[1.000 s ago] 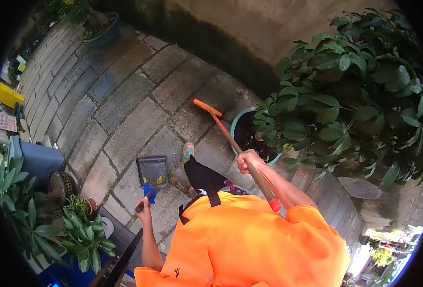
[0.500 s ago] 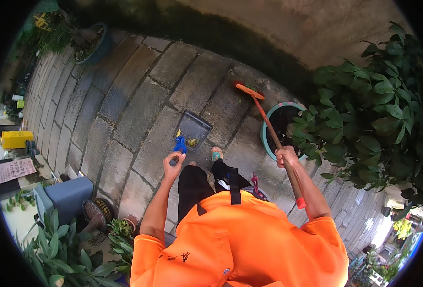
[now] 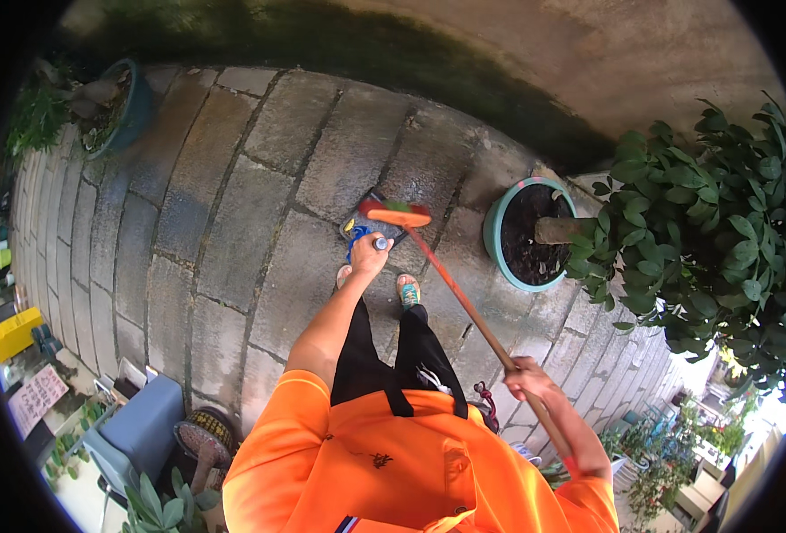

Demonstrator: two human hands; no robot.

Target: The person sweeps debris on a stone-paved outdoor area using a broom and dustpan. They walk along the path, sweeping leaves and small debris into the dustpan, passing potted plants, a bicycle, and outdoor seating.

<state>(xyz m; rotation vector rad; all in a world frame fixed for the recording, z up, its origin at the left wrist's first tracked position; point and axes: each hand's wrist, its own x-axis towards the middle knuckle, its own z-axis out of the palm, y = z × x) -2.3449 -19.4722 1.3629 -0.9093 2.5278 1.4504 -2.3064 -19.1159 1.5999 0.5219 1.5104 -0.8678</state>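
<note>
My left hand (image 3: 369,257) grips the top of a long handle that runs down to a dark dustpan (image 3: 368,229) on the stone paving in front of my feet. My right hand (image 3: 526,379) is closed around the orange stick of a broom (image 3: 464,302). The orange broom head (image 3: 396,213) with green bristles rests on the dustpan's far side. My orange shirt and black trousers fill the lower middle of the view.
A teal pot (image 3: 528,233) with a leafy green bush (image 3: 713,231) stands right of the broom. Another potted plant (image 3: 113,107) sits far left by a mossy concrete wall (image 3: 500,53). Grey-blue chairs (image 3: 135,422), a woven basket (image 3: 205,435) and a yellow box (image 3: 15,333) are at lower left.
The view has turned along the paving. The dustpan now sits straight ahead of my feet, and the broom head has swung in from the right onto the dustpan.
</note>
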